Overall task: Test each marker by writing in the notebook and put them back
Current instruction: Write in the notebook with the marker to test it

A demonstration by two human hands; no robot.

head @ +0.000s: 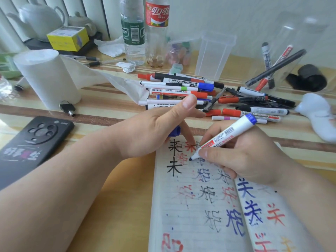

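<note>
Desk (101, 115): right hand (243, 160) pinches marker (224, 135), tip touching notebook (192, 211).

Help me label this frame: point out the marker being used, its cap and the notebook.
marker (234, 130), head view, on the white barrel above the right hand (241, 160).
cap (175, 131), head view, on the blue end showing under the left hand (154, 131).
notebook (190, 226), head view, on a bare patch of the left page.

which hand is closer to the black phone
Left. The left hand, holding a blue cap, sits right of the phone at the notebook top edge. The right hand lies beyond it, further right, writing with the blue marker.
</note>
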